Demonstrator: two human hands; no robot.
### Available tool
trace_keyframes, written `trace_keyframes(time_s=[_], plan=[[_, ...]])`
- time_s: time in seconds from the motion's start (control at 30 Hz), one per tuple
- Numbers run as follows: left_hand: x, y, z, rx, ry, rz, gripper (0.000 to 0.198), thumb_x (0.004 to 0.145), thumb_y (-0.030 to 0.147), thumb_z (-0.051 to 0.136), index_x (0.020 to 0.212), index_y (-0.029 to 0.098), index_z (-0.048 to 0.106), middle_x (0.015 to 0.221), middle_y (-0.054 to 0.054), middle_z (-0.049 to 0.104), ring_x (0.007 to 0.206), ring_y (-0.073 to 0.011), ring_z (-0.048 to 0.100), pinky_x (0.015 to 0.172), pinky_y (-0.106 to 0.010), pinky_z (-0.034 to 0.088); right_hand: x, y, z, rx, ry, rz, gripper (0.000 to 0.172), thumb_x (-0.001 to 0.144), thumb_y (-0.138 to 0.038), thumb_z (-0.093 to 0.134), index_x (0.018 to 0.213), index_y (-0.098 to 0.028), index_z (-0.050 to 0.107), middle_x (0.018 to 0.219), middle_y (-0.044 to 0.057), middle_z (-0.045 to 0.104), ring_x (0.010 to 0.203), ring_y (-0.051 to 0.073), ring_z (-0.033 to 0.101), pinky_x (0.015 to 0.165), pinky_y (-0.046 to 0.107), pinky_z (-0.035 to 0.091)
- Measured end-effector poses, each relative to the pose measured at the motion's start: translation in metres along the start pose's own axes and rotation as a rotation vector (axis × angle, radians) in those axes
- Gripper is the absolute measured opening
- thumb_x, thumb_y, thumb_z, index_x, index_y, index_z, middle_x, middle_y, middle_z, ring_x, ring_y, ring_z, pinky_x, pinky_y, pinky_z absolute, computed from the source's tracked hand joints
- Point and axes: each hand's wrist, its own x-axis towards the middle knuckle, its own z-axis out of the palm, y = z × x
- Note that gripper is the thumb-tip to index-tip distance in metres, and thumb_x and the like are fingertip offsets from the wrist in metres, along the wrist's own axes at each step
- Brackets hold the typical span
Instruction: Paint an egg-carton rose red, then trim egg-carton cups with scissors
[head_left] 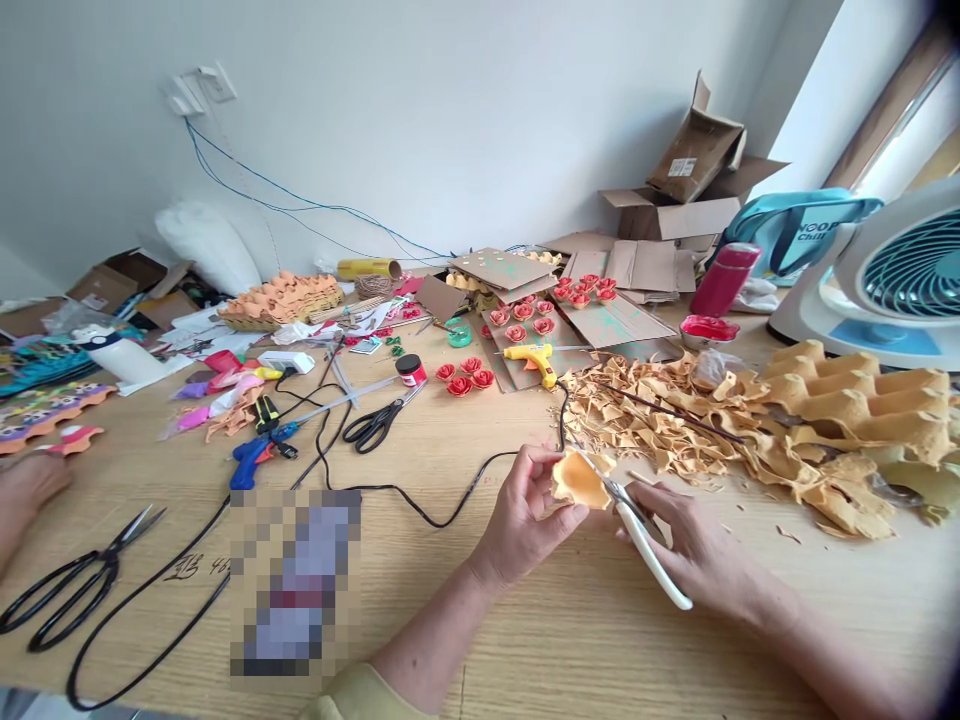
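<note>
Left hand [529, 515]: grasping the orange pulp cup, thumb below and fingers behind it.
Pulp cup [579, 480]: in the left hand's fingertips, just left of the right hand, its hollow side facing the wearer and its edge wavy.
Right hand [679, 535]: gripping the white-handled scissors, one handle jutting below the fingers.
White-handled scissors [651, 560]: pointing from the right hand toward the left, blades at the cup's upper edge; from this angle I can't tell whether they bite into it.
Orange scraps [660, 435]: heaped just beyond the right hand.
Egg tray [862, 400]: to the right of the scraps, farther out from the right hand.
Yellow glue gun [534, 358]: beyond the left hand, on its side.
Red flowers [465, 378]: a small group beyond the left hand and slightly to its left.
Black scissors [390, 412]: left of the left hand and farther out, beside a red-and-black jar [410, 370].
Blue glue gun [251, 462]: well to the left of the left hand.
Large scissors [110, 558]: farther left still, well apart from the left hand.
Another person's hand [34, 490]: at the far left, beyond the large scissors.
Fan [817, 300]: well beyond the right hand, to its right.
</note>
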Motion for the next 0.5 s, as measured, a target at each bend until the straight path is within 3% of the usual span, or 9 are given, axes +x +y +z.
trace_keyframes(time_s=[0.17,0.5], plan=[[0.0010,0.0006,0.0003,-0.069,0.005,-0.003,0.041,0.073,0.027,0.081,0.102,0.020,0.053,0.105,-0.004,0.061,0.098,-0.0172,0.062,0.085,-0.029,0.055,-0.0005,-0.0024,0.0007,-0.017,0.004,0.015,0.032,0.100,-0.045,0.047,0.080,-0.021,0.057,0.077,0.003,0.062,0.072,0.018,0.054,0.067,0.032,0.044],[0.0000,-0.0031,-0.0056,-0.151,-0.004,-0.025,0.040,0.076,0.030,0.081,0.107,0.021,0.058,0.106,-0.003,0.062,0.095,-0.0156,0.061,0.088,-0.030,0.053,-0.0039,-0.0068,-0.0006,0.007,0.015,0.031,0.036,0.100,-0.046,0.045,0.074,-0.022,0.052,0.069,0.001,0.055,0.065,0.016,0.051,0.060,0.029,0.041]])
